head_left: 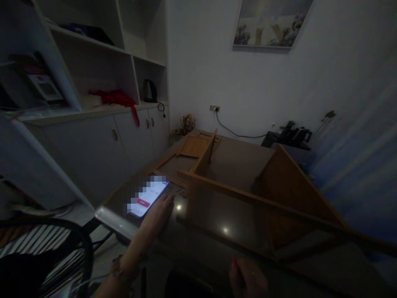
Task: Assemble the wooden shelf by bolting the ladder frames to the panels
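Note:
My left hand [161,208] rests low over the table beside a lit phone [148,199], its fingers reaching forward and nothing visible in them. Just past the fingertips lie several small metal pieces, like screws [179,191], by the end of a wooden strip. My right hand [249,278] is at the bottom edge, its fingers curled in and the red thumbnail showing; whatever it may hold is lost in the dark. A partly joined wooden frame [229,188] stands on the table, with a long rail, an upright board [204,155] and a larger side panel [294,186].
Flat wooden panels [194,147] lie at the table's far left. A black chair [46,248] stands at lower left. Shelves with cabinets [133,132] line the left wall. Dark appliances [294,134] sit at back right, near a cable running to a wall socket [214,108].

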{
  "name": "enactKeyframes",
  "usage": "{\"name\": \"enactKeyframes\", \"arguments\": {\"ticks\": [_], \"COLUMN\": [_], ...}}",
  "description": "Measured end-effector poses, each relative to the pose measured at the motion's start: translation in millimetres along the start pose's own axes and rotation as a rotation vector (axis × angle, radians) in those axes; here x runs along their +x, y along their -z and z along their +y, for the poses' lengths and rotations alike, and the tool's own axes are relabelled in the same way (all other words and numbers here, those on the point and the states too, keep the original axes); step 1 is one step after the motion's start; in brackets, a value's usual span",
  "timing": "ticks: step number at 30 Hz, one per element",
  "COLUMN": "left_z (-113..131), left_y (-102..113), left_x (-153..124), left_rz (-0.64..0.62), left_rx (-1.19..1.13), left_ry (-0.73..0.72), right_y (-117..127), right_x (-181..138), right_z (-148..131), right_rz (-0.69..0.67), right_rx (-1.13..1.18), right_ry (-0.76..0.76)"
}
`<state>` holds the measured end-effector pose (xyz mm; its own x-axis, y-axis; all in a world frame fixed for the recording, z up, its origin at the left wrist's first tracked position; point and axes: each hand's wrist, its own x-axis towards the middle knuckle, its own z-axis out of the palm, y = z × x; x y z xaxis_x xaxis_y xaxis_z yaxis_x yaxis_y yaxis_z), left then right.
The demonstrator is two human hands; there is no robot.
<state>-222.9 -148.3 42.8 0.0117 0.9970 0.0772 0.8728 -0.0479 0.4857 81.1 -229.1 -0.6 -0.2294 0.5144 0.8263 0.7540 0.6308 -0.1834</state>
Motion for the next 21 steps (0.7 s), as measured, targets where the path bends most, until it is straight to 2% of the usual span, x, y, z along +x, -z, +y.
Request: {"name": "enactKeyframes", "arguments": {"ticks": [4, 6, 9, 12, 15, 19, 20, 21], "left_z": [-0.9, -7.5, -25.6, -47.0, -63.0, -82.3, -89.3, -97.5], "left_y": [2.4, -1.2, -10.9, -21.1, -25.9, -28.5, -30.7, -34.0], "left_x": [0.9, 1.7, 4.1, 7.7, 10.6, 15.0, 17.2, 20.3], "left_rz": [0.03, 0.097, 0.181, 0.172, 0.198, 0.192, 0.243, 0.233], "left_rx": [0.01, 0.015, -0.01, -0.036, -0.067, -0.066, -0.061, -0.045], "left_ry": [-0.051, -0.075, -0.14, -0.173, -0.229, -0.355, -0.356, -0.375], "right_y": [2.9, 5.3, 9.4, 11.6, 10.9, 8.5, 8.1, 8.0], "right_x": [-0.7, 2.0, 6.4, 8.1, 7.3, 6.3, 6.4, 6.6], "right_z": [-9.7, -14.0, -17.5, -18.2, -18.8, -21.0, -21.4, -21.7], "right_rz": [-0.076, -0.123, -0.182, -0.14, -0.097, -0.075, -0.08, -0.096], "right_rx": [-0.011, 0.006, 0.082, 0.137, 0.155, 0.156, 0.153, 0.152], "right_ry": [-0.107, -0.175, -0.324, -0.431, -0.481, -0.474, -0.471, -0.471]}}
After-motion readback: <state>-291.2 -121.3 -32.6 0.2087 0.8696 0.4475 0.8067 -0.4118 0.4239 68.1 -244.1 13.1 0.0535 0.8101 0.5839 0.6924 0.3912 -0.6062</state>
